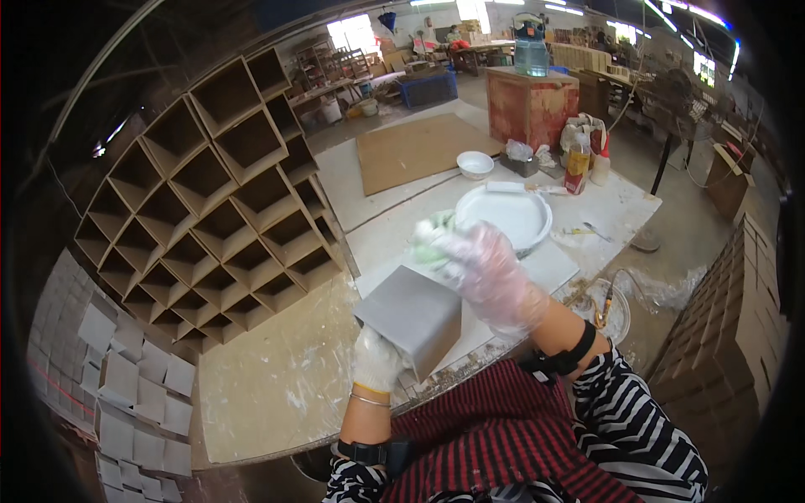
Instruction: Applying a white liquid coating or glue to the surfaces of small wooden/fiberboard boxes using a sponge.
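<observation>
My left hand [376,359], in a white knit glove, grips a box [409,303] at its near left side. The box has a smooth grey top and a browner side; some of my fingers are hidden behind it. Above and right of the box is my right hand [495,272], in a clear plastic glove. It is closed around a soft pale green and white wad [434,241], blurred by motion, so I cannot tell whether it is cloth or sponge. Just beyond that hand stands a round white basin [503,210] with pale liquid, a paint roller [506,188] at its far rim.
Open brown boxes [205,180] are stacked at the left, above grey ones [138,386]. Past the basin are a white bowl [475,164], a bottle [577,168] and a brown board [423,151]. More brown boxes [721,318] line the right; a bucket [612,310] stands below the table edge.
</observation>
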The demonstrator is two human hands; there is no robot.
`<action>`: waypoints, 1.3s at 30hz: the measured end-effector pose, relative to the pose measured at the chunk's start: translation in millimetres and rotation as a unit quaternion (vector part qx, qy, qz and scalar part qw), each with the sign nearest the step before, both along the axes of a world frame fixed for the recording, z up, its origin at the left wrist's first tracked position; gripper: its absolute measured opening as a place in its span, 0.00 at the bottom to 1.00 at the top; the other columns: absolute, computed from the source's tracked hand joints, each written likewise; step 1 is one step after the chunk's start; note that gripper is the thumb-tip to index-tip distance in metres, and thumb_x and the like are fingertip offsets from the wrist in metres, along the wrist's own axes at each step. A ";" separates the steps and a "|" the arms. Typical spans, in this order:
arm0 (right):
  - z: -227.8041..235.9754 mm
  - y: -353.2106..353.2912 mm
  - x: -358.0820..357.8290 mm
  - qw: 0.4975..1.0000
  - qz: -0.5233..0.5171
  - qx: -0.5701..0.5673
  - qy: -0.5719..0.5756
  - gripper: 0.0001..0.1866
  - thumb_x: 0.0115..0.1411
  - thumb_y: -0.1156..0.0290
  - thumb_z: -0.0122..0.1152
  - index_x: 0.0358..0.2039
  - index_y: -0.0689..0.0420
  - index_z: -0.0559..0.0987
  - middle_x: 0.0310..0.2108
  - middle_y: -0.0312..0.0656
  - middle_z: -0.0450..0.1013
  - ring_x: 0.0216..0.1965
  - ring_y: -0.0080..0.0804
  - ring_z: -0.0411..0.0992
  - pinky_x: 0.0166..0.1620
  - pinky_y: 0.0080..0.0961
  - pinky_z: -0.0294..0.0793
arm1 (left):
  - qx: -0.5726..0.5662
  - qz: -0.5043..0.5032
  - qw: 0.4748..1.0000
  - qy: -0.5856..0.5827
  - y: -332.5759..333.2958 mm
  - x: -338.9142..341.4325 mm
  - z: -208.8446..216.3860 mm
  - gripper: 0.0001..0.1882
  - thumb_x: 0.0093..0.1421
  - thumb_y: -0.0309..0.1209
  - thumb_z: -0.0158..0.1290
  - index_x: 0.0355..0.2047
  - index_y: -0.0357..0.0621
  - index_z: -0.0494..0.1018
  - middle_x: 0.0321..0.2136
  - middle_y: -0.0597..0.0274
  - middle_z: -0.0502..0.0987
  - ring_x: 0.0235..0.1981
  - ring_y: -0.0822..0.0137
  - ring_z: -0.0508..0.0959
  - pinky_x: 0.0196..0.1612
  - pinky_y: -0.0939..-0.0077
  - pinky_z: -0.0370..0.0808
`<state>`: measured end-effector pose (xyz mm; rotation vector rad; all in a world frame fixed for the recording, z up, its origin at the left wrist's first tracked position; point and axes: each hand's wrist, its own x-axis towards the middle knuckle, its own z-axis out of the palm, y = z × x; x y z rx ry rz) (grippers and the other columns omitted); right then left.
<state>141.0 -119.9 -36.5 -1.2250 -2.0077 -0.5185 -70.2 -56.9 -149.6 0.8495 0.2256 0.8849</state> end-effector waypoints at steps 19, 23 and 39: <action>-27.6 -47.5 -33.3 0.869 0.009 -0.185 0.459 0.21 0.68 0.65 0.46 0.57 0.63 0.68 0.49 0.48 0.74 0.52 0.34 0.71 0.56 0.28 0.66 | 0.595 0.372 0.462 0.542 -6.8 21.1 17.9 0.20 0.60 0.39 0.50 0.50 0.44 0.71 0.50 0.54 0.73 0.53 0.55 0.71 0.57 0.60 0.67; -30.0 -53.7 -43.5 0.883 0.037 -0.152 0.442 0.20 0.69 0.64 0.44 0.56 0.62 0.69 0.50 0.49 0.73 0.53 0.38 0.71 0.56 0.29 0.66 | 0.642 0.412 0.411 0.499 -9.4 19.3 22.0 0.20 0.54 0.38 0.52 0.45 0.42 0.73 0.45 0.52 0.74 0.47 0.55 0.74 0.51 0.61 0.69; -29.5 -26.3 -25.5 0.990 0.022 -0.095 0.103 0.18 0.57 0.76 0.55 0.50 0.59 0.75 0.50 0.50 0.71 0.44 0.47 0.72 0.52 0.37 0.71 | 0.362 0.253 0.844 0.305 14.3 8.4 -25.3 0.26 0.69 0.45 0.32 0.57 0.41 0.63 0.56 0.52 0.67 0.56 0.56 0.68 0.59 0.59 0.64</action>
